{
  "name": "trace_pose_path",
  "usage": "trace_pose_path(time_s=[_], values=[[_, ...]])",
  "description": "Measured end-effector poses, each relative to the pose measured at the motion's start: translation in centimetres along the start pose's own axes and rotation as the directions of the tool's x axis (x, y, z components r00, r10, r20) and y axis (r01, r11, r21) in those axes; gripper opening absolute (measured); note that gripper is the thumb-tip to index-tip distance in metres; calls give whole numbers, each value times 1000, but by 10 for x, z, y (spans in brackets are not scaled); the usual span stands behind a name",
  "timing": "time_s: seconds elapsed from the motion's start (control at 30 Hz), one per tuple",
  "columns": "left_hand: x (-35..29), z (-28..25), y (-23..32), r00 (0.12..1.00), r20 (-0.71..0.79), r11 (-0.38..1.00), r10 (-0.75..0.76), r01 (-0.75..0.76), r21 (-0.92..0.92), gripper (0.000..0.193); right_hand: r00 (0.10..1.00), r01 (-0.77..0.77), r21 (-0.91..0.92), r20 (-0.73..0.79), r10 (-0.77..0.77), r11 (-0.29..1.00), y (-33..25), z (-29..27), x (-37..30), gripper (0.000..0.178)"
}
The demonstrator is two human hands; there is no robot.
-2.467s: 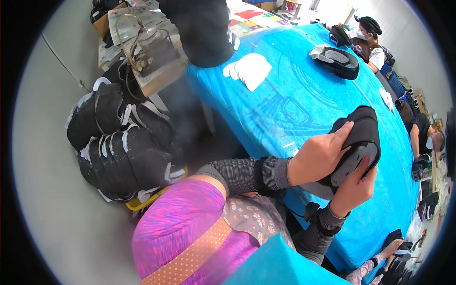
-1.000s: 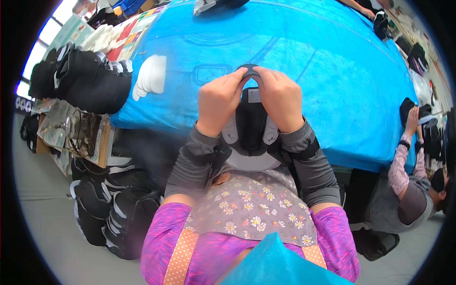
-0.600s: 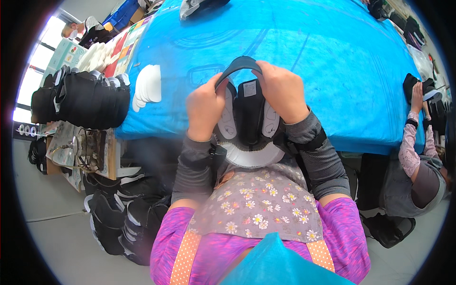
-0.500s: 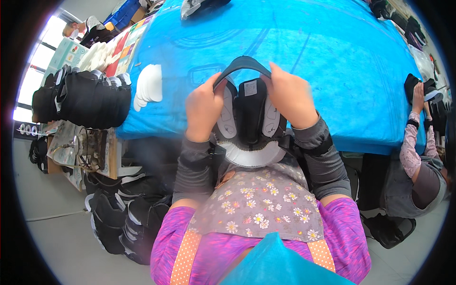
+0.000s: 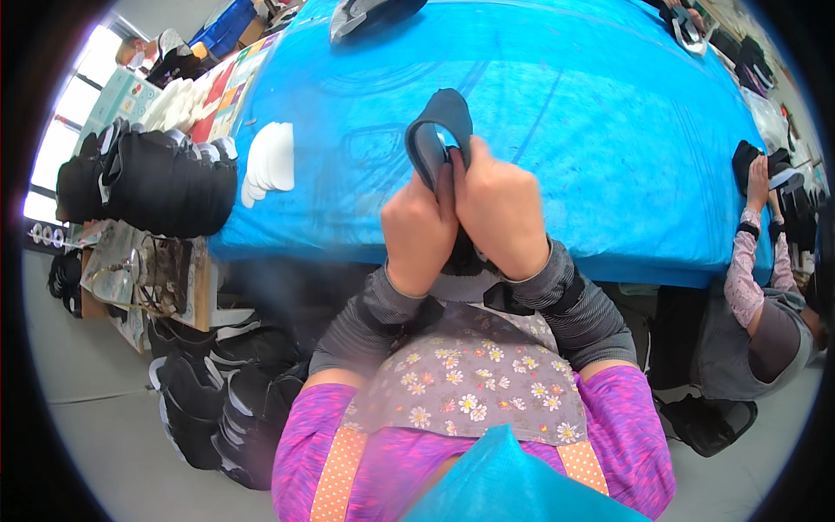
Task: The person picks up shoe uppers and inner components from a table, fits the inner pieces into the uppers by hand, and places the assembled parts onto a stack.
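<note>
Both hands grip a black shoe upper (image 5: 442,109) over the near edge of the blue-covered table. Its heel part is folded into a narrow loop that points away from me. My left hand (image 5: 417,230) is closed on the left side of the loop, and my right hand (image 5: 500,204) is closed on the right side. Their knuckles almost meet, pressing the two sides together. Most of the upper's lower part is hidden behind my hands and wrists.
A blue cover (image 5: 609,148) spans the table. White insole-shaped pieces (image 5: 271,161) lie at its left edge, beside stacked black uppers (image 5: 148,183). More uppers (image 5: 217,400) hang below left. A grey-black upper (image 5: 374,17) lies at the far edge. A co-worker's hand (image 5: 758,178) is at right.
My hands have come together from either side, folding the spread upper's heel into a narrow loop. The white-edged toe end has dropped out of sight. Another upper now shows at the far right.
</note>
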State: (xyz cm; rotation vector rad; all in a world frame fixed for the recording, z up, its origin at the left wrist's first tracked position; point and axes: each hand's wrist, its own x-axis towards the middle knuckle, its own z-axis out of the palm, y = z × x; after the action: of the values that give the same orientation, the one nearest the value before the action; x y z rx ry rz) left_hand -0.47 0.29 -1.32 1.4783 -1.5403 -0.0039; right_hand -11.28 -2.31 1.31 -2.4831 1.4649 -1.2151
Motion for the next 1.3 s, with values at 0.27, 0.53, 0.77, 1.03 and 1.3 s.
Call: trace_pose_path(time_s=[0.27, 0.53, 0.77, 1.03, 1.3], values=[[23, -42, -68, 965, 64, 780, -254, 243, -576, 30, 942, -332, 865, 289, 168, 376, 69, -19, 5, 53], [17, -28, -59, 910, 261, 491, -323, 397, -776, 24, 854, -514, 833, 520, -28, -204, 81, 22, 1, 70], [15, -18, -62, 846, -12, 324, -532, 191, -927, 20, 773, -398, 698, 605, 192, -596, 67, 43, -19, 77], [15, -47, -76, 963, -215, 794, -163, -1, -607, 28, 922, -386, 716, 294, 251, 581, 91, 11, 3, 41], [35, -112, -79, 838, -324, 866, 439, -491, -96, 49, 841, -431, 696, 540, -22, 574, -20, -39, 84, 37]])
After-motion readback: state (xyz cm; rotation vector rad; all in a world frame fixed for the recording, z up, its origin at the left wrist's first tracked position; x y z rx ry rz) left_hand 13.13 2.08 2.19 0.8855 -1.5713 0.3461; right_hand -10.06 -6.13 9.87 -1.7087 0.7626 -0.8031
